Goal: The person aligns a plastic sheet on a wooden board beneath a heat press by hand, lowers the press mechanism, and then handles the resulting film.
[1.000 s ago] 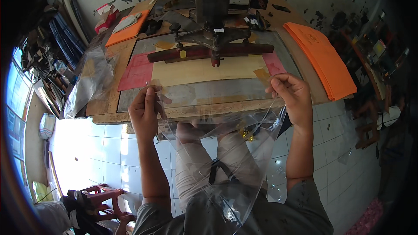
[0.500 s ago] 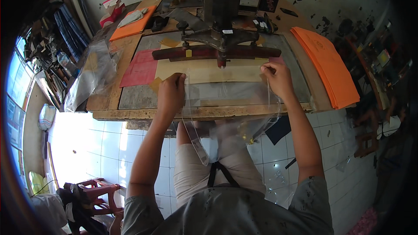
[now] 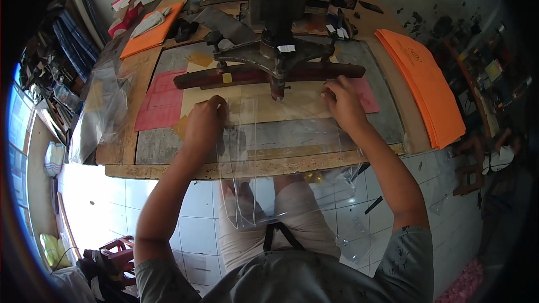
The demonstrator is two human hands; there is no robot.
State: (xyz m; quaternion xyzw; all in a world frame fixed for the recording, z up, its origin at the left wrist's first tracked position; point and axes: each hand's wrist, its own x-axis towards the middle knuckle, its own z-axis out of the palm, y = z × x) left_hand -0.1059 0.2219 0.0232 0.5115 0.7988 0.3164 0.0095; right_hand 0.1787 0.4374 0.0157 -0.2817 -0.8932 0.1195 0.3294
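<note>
Pinching clear plastic [image 3: 238, 163] with left hand [image 3: 205, 122] and right hand [image 3: 345, 105], press bar [image 3: 242, 74] just beyond, orange stack [image 3: 421, 90] rightward.

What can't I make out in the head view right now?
All in the head view:
Grip of the bare left hand: mostly hidden by its back.
Upper edge of the clear plastic sheet: blurred against the flat cream sheet.
Top of the black metal press column: cut off by the picture's upper edge.
</note>
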